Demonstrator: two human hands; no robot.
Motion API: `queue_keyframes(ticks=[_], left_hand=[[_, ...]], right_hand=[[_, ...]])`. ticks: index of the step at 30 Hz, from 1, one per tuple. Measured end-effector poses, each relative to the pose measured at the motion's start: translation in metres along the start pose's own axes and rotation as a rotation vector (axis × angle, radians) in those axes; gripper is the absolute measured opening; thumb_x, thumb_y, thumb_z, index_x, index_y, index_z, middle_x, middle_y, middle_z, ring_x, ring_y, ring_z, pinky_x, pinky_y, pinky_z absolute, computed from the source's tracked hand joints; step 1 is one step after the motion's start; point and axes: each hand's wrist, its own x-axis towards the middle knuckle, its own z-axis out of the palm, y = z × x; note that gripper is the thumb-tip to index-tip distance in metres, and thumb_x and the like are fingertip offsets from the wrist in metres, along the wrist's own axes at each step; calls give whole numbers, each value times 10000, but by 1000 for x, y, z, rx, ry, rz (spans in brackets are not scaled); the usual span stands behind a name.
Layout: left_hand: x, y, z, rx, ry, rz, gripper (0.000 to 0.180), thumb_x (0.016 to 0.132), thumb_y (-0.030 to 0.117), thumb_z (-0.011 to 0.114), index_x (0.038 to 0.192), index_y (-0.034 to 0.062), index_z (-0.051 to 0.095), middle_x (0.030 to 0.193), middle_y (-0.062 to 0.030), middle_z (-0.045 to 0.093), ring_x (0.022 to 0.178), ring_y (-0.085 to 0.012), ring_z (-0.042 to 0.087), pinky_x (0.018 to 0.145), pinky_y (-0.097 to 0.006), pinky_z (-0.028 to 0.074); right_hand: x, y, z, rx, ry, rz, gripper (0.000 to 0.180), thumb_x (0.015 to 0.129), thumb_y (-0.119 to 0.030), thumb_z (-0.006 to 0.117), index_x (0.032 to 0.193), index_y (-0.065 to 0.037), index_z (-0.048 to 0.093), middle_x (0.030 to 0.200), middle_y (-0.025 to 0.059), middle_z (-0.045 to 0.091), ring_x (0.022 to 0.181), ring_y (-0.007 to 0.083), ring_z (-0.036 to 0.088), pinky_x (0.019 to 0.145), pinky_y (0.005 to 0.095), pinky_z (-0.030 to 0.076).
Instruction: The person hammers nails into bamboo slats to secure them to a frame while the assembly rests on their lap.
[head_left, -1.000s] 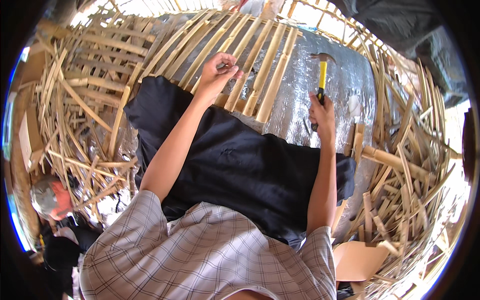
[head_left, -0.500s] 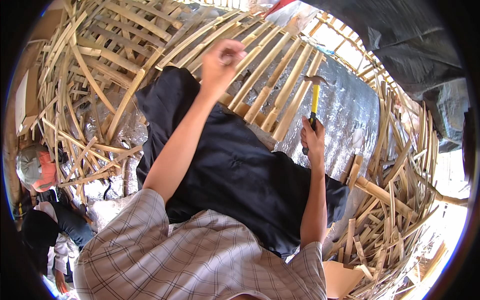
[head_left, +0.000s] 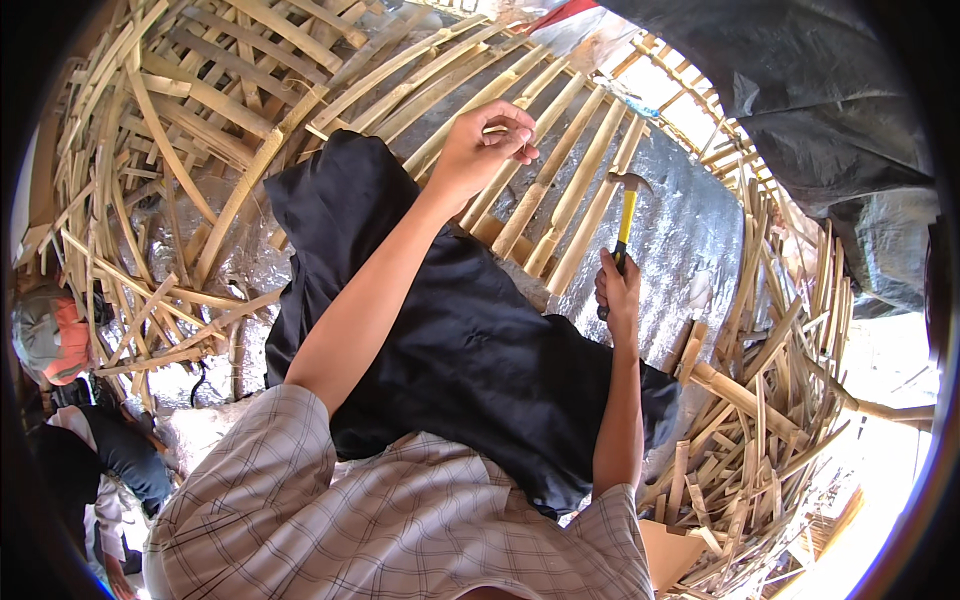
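- Bamboo slats (head_left: 560, 190) run in a curved frame just past your left-hand fingers (head_left: 515, 135), with silver foil sheeting (head_left: 690, 240) behind them.
- Your left hand (head_left: 480, 150) is pinched narrow, thumb against fingertips, pressed to a slat; whatever it pinches is too small to tell, possibly a nail.
- Your right hand (head_left: 618, 290) is closed round the grip of a yellow-handled hammer (head_left: 625, 215), head up, level with and to the right of the pinching fingers, apart from them.
- Change noted: against the pictures a moment before, the left hand sits in much the same place on the slats, while the hammer has stayed raised beside it and not come down; the view has mostly shifted with your head.
- Judgement: the work stands at the setting stage, no blow delivered yet.
- Black cloth (head_left: 450, 340) drapes below both wrists.
- Another person in a grey cap (head_left: 45, 335) crouches far left, well apart.
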Motion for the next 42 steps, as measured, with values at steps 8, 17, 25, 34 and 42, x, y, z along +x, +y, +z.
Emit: queue_keyframes(ticks=[8,17,25,34,42], left_hand=[[-2,5,-3,-26,-33,-5,246,976,2,684,1215,-13,626,1005,-117,711,931,-153,685,837,-298,564],[-4,6,1,29,17,-59,423,883,-65,764,1266,32,610,1016,-33,628,940,-112,657,854,-269,557],[-4,7,1,24,49,-85,453,902,-72,738,1315,22,580,1033,-49,647,976,-123,677,847,-260,555],[0,-4,-1,157,-65,-62,264,945,-47,680,1202,14,674,1006,-45,659,949,-108,664,829,-262,551],[-12,-26,29,403,-307,-91,102,934,-13,698,1023,34,683,990,-10,675,931,-78,636,835,-248,533]], right_hand=[[-3,-1,2,-9,2,12,315,1038,-224,658,842,-138,426,603,-83,376,456,13,317,390,233,223],[-3,0,1,5,-4,12,310,1037,-227,661,854,-142,426,610,-83,384,456,9,318,391,226,224],[-4,-1,1,19,-7,13,315,1042,-210,651,835,-114,433,594,-62,400,444,28,352,373,242,250],[-3,3,-1,-26,7,-39,296,1011,-268,705,902,-55,531,637,7,552,429,47,389,374,234,294],[-18,-2,23,97,-31,-49,274,992,-184,728,934,-71,485,730,15,561,483,17,382,402,222,282]])
